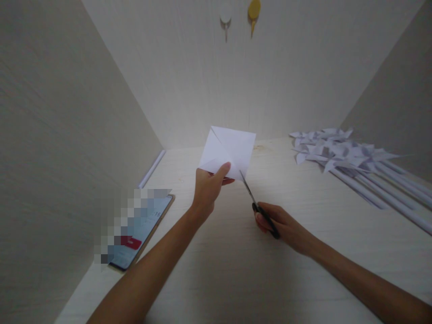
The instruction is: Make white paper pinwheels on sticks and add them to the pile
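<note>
A square sheet of white paper [232,144] with diagonal lines on it is held up above the table. My left hand [211,186] pinches its near edge, thumb on top and fingers underneath. In my right hand [275,220] is a pair of scissors [249,191] with black handles. Their blades reach the paper's near right corner and lie along a diagonal there. Whether the blades are parted cannot be made out.
Several white paper pinwheels [332,150] on rolled paper sticks lie at the right. A phone [145,234], partly blurred out, rests at the left, with a white paper roll [151,168] beyond it. Panels enclose the table; a yellow hook [254,10] and a white hook [225,15] hang at the back.
</note>
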`<state>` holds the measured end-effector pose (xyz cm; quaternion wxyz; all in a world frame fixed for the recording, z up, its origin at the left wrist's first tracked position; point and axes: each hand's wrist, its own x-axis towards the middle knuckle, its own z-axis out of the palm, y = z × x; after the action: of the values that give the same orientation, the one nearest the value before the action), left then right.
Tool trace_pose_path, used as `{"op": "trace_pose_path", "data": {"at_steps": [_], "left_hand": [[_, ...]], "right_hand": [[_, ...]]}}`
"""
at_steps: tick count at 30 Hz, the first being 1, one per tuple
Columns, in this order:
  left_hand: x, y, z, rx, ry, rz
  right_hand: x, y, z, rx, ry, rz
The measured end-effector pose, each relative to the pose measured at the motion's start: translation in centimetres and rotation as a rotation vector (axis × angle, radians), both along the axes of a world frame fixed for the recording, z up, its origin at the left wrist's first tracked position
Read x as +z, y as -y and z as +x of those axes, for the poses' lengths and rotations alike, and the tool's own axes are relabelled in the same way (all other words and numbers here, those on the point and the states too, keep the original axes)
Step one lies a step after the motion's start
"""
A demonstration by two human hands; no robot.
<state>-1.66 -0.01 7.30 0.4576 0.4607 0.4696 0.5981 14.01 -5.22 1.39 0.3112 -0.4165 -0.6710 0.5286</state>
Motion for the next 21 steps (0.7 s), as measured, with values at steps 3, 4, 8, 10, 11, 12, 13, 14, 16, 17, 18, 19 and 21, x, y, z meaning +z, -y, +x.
{"op": "trace_pose_path", "data": {"at_steps": [3,4,8,10,11,12,13,14,16,17,18,19,21], "left_hand": [[0.01,0.02,-0.01,-0.001,-0.006,0.001],[0.01,0.02,-0.02,-0.002,-0.006,0.001],[-0.09,-0.08,-0.08,-0.003,-0.012,0.003],[-0.15,-0.16,-0.11,-0.005,-0.016,0.004],[-0.18,-0.19,-0.12,-0.007,-0.017,0.005],[-0.2,-0.21,-0.13,-0.009,-0.018,0.005],[-0.21,-0.21,-0.13,-0.01,-0.019,0.006],[-0.2,-0.21,-0.13,-0.009,-0.019,0.007],[-0.16,-0.16,-0.11,-0.007,-0.02,0.007],[-0.13,-0.13,-0.1,-0.005,-0.02,0.009],[-0.1,-0.1,-0.09,-0.002,-0.021,0.011],[-0.07,-0.07,-0.08,-0.001,-0.021,0.013],[-0.01,-0.03,-0.08,0.0,-0.02,0.014]], "right_hand": [[-0.11,-0.02,-0.07,-0.01,0.013,-0.001],[-0.11,-0.01,-0.09,-0.014,0.016,-0.001],[0.06,0.13,-0.13,-0.035,0.049,0.012],[0.17,0.2,-0.12,-0.046,0.073,0.02],[0.21,0.22,-0.11,-0.051,0.08,0.023],[0.23,0.24,-0.09,-0.053,0.084,0.024],[0.23,0.25,-0.08,-0.055,0.085,0.026],[0.23,0.26,-0.06,-0.056,0.088,0.029],[0.22,0.27,-0.03,-0.059,0.101,0.039],[0.23,0.29,-0.01,-0.06,0.109,0.046],[0.25,0.3,0.0,-0.062,0.116,0.05],[0.28,0.32,0.02,-0.064,0.121,0.051],[0.36,0.34,0.03,-0.065,0.125,0.052]]}}
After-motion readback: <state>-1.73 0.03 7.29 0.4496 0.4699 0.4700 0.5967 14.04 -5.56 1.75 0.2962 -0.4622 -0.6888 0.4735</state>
